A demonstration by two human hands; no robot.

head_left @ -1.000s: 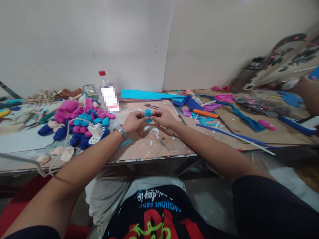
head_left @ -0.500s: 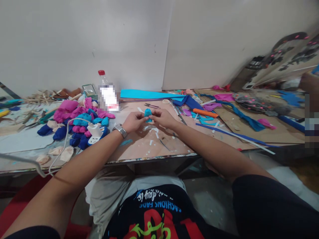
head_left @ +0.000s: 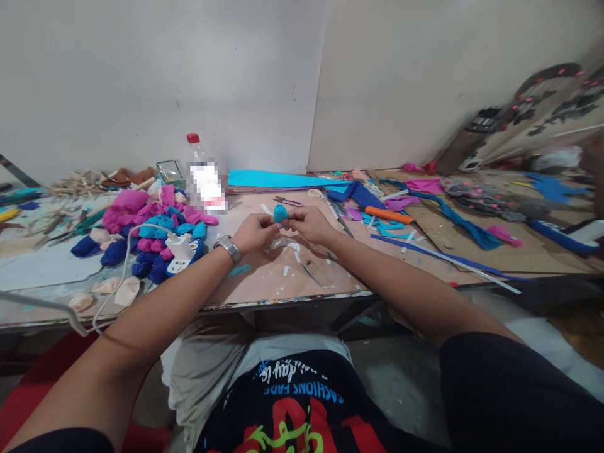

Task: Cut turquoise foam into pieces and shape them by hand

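Between my two hands is a small turquoise bundle, rounded on top, which looks like crepe paper or cloth. My left hand pinches its left side with thumb and fingers; a metal watch is on that wrist. From the right, my right hand grips the lower right side of the same bundle. The fingers hide its underside. Just behind the hands lie small thread snips, and white paper scraps are scattered on the table in front.
To the left is a pile of pink, blue and turquoise bundles with a white-and-blue power strip and its cable. A red-capped bottle stands behind. A turquoise strip, an orange-handled cutter and long strips lie right.
The turquoise bundle now shows a smoother, rounder top and sits slightly higher between my fingers. Both hands have barely moved. At the far right, another person's arm has drawn back.
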